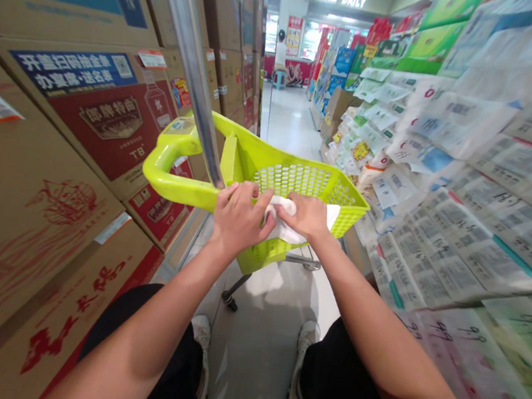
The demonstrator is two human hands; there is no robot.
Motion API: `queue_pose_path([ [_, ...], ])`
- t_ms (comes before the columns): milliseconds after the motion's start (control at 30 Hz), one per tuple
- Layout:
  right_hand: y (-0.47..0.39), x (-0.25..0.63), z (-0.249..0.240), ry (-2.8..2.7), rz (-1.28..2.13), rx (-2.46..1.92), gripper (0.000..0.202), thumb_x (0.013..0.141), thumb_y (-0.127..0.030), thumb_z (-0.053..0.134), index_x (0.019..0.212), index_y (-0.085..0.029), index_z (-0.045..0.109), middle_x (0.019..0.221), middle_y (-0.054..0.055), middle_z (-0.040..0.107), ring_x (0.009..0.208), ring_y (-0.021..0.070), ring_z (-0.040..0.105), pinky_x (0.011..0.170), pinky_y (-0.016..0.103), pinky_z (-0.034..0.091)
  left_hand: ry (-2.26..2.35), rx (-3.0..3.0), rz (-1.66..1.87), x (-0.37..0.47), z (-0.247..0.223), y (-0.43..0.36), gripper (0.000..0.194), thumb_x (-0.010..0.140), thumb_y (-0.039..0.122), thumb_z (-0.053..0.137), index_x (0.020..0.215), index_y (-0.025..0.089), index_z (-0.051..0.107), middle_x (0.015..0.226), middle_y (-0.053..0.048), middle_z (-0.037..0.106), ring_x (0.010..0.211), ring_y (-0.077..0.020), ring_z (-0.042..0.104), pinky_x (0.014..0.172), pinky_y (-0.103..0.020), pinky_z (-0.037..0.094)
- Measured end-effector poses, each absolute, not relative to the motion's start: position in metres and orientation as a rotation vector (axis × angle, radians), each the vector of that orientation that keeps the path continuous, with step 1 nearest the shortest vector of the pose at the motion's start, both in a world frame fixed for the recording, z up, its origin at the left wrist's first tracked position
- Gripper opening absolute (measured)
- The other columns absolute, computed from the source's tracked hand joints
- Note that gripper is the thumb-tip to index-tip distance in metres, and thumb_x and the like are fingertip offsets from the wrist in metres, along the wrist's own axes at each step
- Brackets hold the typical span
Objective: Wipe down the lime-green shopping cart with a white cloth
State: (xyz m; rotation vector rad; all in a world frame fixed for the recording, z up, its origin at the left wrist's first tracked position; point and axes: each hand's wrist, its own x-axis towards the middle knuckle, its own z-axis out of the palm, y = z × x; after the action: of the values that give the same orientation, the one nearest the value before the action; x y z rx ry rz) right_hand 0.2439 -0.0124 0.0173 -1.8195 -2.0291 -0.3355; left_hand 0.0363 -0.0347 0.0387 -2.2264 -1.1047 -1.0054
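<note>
A yellow-green plastic shopping cart [175,190] with a perforated basket stands in front of me, side-on, its handle loop to the left. My left hand [241,217] rests on the basket's near rim, just right of a slanting metal pole [198,76], with its fingers curled over the rim. Beside it, my right hand [306,217] is closed on a white cloth [288,233] pressed against the same rim. Part of the cloth hangs down the basket's outer side and part shows to the right of my right hand. The inside of the basket is only partly visible.
Stacked cardboard boxes [30,198] line the left side closely. Plastic-wrapped packs [474,223] are piled on the right. The tiled floor [263,327] runs between my feet and down the aisle. Farther off, a person [281,51] sits on a blue stool [279,79].
</note>
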Motion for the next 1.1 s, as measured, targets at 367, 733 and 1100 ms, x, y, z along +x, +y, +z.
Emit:
queue_pose_path([
  [367,-0.004,0.319,0.0,-1.979,-0.232,-1.713,0.059,0.106,-0.064,0.04,0.11,-0.02,0.078,0.109,0.012,0.081,0.104,0.0315,0.072,0.088,0.038,0.041,-1.172,-2.225,-1.097,0.028,0.042,-0.016,0.051,0.087,0.051,0.06,0.129,0.024,0.072,0.119,-0.014,0.063,0.114,-0.0336,0.058,0.109,-0.052,0.03],
  [733,-0.006,0.217,0.018,-2.257,-0.238,-1.347,0.05,0.109,-0.053,0.036,0.132,-0.017,0.064,0.125,0.014,0.073,0.116,0.0318,0.063,0.093,0.04,0.041,-1.235,-2.229,-1.063,0.029,0.045,-0.024,0.044,0.092,0.043,0.058,0.128,0.023,0.073,0.122,-0.016,0.063,0.118,-0.0341,0.057,0.113,-0.051,0.029],
  [1100,0.004,0.35,-0.002,-1.947,-0.294,-1.963,0.057,0.111,-0.041,0.027,0.099,-0.015,0.076,0.106,0.017,0.079,0.098,0.0286,0.068,0.079,0.036,0.038,-1.244,-2.246,-1.093,0.028,0.047,-0.027,0.044,0.088,0.045,0.061,0.124,0.023,0.072,0.119,-0.015,0.062,0.115,-0.0351,0.057,0.109,-0.053,0.031],
])
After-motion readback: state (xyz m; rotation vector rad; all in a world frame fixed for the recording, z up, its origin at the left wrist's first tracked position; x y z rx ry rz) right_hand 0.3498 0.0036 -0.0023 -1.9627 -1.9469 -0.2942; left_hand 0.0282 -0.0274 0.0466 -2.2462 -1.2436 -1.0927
